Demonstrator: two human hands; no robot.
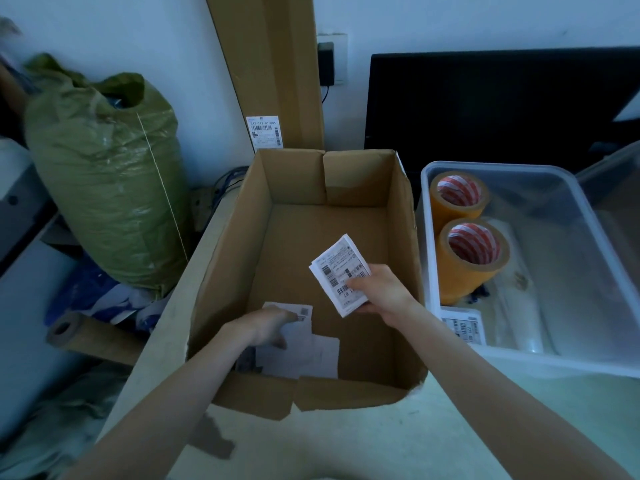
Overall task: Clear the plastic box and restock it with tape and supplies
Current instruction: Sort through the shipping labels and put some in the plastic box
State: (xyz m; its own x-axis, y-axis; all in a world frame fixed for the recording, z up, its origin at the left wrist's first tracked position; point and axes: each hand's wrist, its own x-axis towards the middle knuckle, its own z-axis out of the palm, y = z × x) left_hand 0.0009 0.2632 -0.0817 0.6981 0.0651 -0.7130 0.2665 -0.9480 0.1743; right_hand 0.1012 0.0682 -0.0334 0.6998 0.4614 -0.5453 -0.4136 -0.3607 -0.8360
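Over an open cardboard box (311, 237), the right hand (381, 289) grips a stack of labels (341, 275), nearest the plastic box (588, 216) lying to its right on the bench; the left hand (268, 325) presses loose papers (301, 355) on the carton floor.

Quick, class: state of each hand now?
Left hand: touching loose papers, grip unclear.
Right hand: holding label stack.

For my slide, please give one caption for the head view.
Right hand holds labels above cardboard box; left hand touches papers.
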